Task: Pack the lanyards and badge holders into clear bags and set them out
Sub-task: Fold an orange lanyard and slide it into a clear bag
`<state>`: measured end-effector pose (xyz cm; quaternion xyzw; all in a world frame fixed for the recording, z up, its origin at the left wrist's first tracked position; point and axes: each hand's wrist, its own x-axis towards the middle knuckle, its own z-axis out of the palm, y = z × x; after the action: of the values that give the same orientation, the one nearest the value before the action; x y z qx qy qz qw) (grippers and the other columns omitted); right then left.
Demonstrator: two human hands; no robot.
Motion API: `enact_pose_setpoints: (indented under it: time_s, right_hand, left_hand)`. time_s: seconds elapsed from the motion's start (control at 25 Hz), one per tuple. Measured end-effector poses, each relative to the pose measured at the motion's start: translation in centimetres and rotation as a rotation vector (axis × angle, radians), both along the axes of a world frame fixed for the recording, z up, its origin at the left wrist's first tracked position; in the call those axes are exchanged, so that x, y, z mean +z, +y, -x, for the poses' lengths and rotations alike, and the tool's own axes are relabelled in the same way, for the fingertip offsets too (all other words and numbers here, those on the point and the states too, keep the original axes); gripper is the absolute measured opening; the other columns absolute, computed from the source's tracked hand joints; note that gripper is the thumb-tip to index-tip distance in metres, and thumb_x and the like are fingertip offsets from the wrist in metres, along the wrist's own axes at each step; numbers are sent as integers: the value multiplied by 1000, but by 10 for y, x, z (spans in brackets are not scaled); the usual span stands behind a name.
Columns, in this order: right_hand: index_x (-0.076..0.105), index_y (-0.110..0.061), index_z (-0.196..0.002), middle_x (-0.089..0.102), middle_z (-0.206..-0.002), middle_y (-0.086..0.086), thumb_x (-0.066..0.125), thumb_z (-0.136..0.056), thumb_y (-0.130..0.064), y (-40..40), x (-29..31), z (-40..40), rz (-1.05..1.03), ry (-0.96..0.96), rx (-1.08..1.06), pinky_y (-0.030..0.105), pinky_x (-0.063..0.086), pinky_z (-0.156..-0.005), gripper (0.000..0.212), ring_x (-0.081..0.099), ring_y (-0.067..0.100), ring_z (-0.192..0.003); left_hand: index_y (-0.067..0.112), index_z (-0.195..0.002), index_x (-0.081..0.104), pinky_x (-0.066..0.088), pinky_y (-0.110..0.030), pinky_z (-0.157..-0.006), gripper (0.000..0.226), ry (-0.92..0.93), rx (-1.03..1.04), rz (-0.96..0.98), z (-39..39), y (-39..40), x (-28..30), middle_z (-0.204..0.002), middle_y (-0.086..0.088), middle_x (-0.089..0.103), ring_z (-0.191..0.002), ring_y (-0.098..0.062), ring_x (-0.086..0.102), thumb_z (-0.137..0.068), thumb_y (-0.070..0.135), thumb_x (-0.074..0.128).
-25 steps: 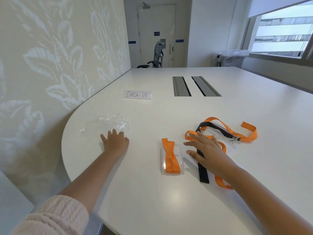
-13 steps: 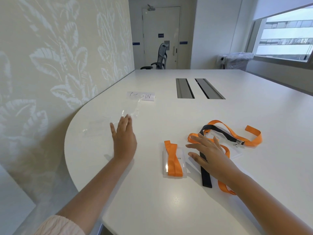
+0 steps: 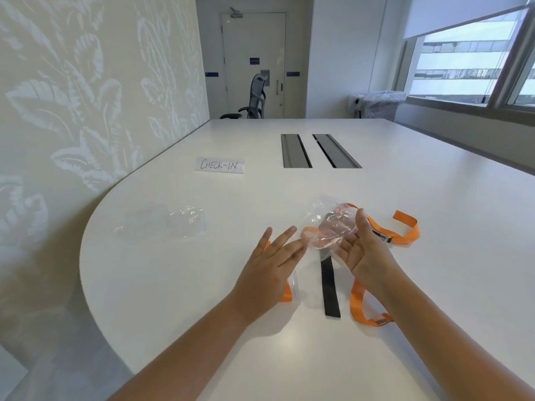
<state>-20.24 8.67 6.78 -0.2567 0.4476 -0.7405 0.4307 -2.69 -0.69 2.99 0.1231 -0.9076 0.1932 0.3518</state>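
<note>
Holding one clear bag (image 3: 330, 227) between spread left hand (image 3: 270, 264) and cupped right hand (image 3: 362, 253), newly lifted from the spare bags (image 3: 170, 224) to above the loose lanyards (image 3: 359, 296), ready for opening and filling.

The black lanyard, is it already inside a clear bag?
No, the black lanyard lies bare on the table, and only its far end passes behind the clear bag at the right hand.

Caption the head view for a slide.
Both hands, left and right, hold up a clear bag above loose lanyards on the table.
</note>
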Motion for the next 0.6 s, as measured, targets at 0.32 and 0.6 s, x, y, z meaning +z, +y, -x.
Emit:
enact_pose_setpoints:
  time_s: [0.32,0.6]
  right_hand:
    - [71,-11,-101,74,-93,5,60,-86,-24,2,-8,-4,-43,267,-190,24,57,-73,22,70,18,-88]
    - [72,-19,-96,74,-91,-2,59,-80,-41,1,-1,-22,-10,486,-229,21,56,-75,30,69,11,-89]
  left_hand:
    - [10,-107,49,24,-52,-110,39,374,51,-282,-4,3,4,-133,-11,52,-130,-25,43,-86,43,51]
    - [41,-129,-35,-4,-51,-112,110,55,234,-628,39,18,14,-144,12,-32,-133,-13,-31,-53,85,31]
